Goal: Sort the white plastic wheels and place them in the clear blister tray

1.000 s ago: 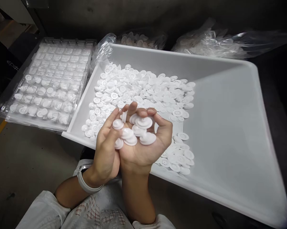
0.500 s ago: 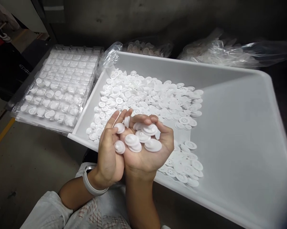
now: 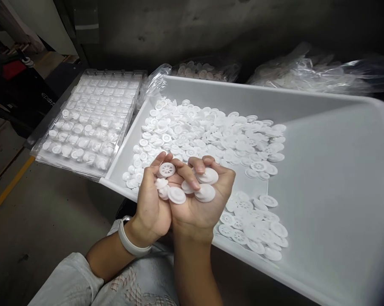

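Note:
My left hand, with a white band at its wrist, and my right hand are cupped side by side, palms up. In my left hand are a spoked white plastic disc, held upright by the fingers, and some smaller white pieces near the thumb. A smooth disc lies where the palms meet. My right hand's fingers curl over several white discs. Below and beyond both hands, loose white discs are heaped in a grey bin. More discs lie at the bin's near side.
Left of the bin stands a stack of clear compartment trays with white parts in the pockets. Clear plastic bags of parts and another bag lie behind the bin. A yellow floor line runs at far left.
The spoked disc now stands face-on in my left fingers. My right fingers have curled further over the discs, which have shifted in the palms. The view has moved slightly, shifting the scene rightward.

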`<move>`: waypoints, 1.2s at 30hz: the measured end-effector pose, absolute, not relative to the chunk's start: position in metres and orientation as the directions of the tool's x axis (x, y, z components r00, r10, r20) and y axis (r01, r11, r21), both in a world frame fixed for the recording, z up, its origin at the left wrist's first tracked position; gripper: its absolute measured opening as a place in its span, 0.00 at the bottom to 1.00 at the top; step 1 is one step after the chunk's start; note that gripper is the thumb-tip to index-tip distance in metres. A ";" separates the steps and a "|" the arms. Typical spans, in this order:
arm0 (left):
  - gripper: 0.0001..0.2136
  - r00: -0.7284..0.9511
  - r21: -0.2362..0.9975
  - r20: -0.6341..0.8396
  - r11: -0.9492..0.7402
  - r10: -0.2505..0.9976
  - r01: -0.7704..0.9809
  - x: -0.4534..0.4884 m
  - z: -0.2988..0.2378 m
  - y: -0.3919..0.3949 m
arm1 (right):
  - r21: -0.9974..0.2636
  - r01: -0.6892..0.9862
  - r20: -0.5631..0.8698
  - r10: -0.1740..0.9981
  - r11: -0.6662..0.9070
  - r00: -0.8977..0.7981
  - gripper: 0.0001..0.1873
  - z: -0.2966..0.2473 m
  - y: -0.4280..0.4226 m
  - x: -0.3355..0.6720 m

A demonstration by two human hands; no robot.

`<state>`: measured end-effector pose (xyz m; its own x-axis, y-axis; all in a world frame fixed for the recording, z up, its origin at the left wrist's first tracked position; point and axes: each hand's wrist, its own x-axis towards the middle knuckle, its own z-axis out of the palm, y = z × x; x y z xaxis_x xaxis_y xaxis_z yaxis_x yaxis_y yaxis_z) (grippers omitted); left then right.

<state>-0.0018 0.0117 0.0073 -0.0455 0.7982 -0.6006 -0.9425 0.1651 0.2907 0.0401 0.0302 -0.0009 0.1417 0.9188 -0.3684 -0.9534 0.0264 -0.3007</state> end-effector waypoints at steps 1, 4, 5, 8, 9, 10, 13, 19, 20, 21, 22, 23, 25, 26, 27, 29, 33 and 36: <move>0.06 -0.048 0.285 -0.612 0.163 0.790 -0.945 -0.002 0.007 0.012 | -0.304 -0.952 -0.377 0.914 0.031 0.150 0.08 -0.001 0.031 0.040; 0.06 -0.048 0.258 -0.647 0.159 0.761 -0.953 -0.003 0.009 0.013 | -0.318 -0.945 -0.394 0.896 0.074 0.203 0.06 0.002 0.032 0.041; 0.06 -0.046 0.249 -0.655 0.158 0.754 -0.955 -0.003 0.010 0.013 | -0.325 -0.941 -0.399 0.889 0.094 0.227 0.06 0.003 0.032 0.041; 0.05 -0.035 0.228 -0.665 0.158 0.746 -0.961 -0.004 0.012 0.013 | -0.348 -0.925 -0.410 0.862 0.155 0.299 0.05 0.009 0.032 0.041; 0.05 -0.032 0.222 -0.664 0.156 0.747 -0.962 -0.004 0.012 0.013 | -0.355 -0.919 -0.414 0.854 0.169 0.317 0.06 0.011 0.032 0.041; 0.06 -0.032 0.218 -0.662 0.152 0.749 -0.964 -0.004 0.012 0.013 | -0.361 -0.915 -0.417 0.847 0.179 0.330 0.07 0.012 0.032 0.042; 0.06 -0.040 0.216 -0.660 0.138 0.750 -0.967 -0.004 0.012 0.012 | -0.363 -0.914 -0.432 0.838 0.178 0.335 0.07 0.012 0.033 0.043; 0.11 -0.098 0.260 -0.644 0.097 0.759 -0.961 -0.002 0.012 0.008 | -0.351 -0.921 -0.447 0.833 0.172 0.326 0.05 0.008 0.031 0.043; 0.11 -0.115 0.271 -0.633 0.080 0.765 -0.959 -0.002 0.012 0.007 | -0.350 -0.921 -0.448 0.833 0.172 0.325 0.05 0.007 0.030 0.042; 0.10 -0.132 0.282 -0.623 0.064 0.771 -0.957 -0.002 0.013 0.006 | -0.346 -0.923 -0.451 0.833 0.167 0.320 0.06 0.006 0.029 0.041; 0.09 -0.146 0.292 -0.610 0.049 0.779 -0.955 -0.003 0.014 0.006 | -0.337 -0.929 -0.457 0.835 0.155 0.305 0.07 0.005 0.028 0.040; 0.09 -0.162 0.302 -0.592 0.031 0.790 -0.953 -0.003 0.015 0.006 | -0.322 -0.937 -0.467 0.839 0.133 0.279 0.07 0.003 0.027 0.039; 0.09 -0.192 0.324 -0.540 -0.008 0.819 -0.946 -0.004 0.017 0.006 | -0.273 -0.960 -0.491 0.848 0.068 0.200 0.08 -0.001 0.026 0.039; 0.09 -0.202 0.329 -0.522 -0.023 0.829 -0.944 -0.005 0.018 0.006 | -0.243 -0.969 -0.501 0.851 0.036 0.157 0.08 -0.004 0.027 0.039; 0.09 -0.205 0.328 -0.515 -0.029 0.833 -0.944 -0.005 0.019 0.007 | -0.212 -0.977 -0.507 0.854 0.009 0.118 0.08 -0.006 0.027 0.040; 0.10 -0.195 0.314 -0.534 -0.021 0.823 -0.949 -0.006 0.020 0.007 | -0.156 -0.987 -0.506 0.860 -0.023 0.060 0.08 -0.010 0.028 0.043; 0.10 -0.110 0.251 -0.580 0.048 0.807 -0.967 -0.011 0.022 0.008 | -0.073 -0.995 -0.474 0.880 -0.074 -0.030 0.10 -0.012 0.028 0.052; 0.09 -0.056 0.194 -0.605 0.080 0.794 -0.978 -0.015 0.024 0.008 | -0.044 -0.995 -0.446 0.893 -0.093 -0.064 0.11 -0.012 0.026 0.057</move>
<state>-0.0145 0.0082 0.0235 -0.0557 0.7941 -0.6052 -0.9777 0.0796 0.1944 0.0570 0.0263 -0.0123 -0.0640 0.8930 -0.4455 -0.9946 -0.0934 -0.0445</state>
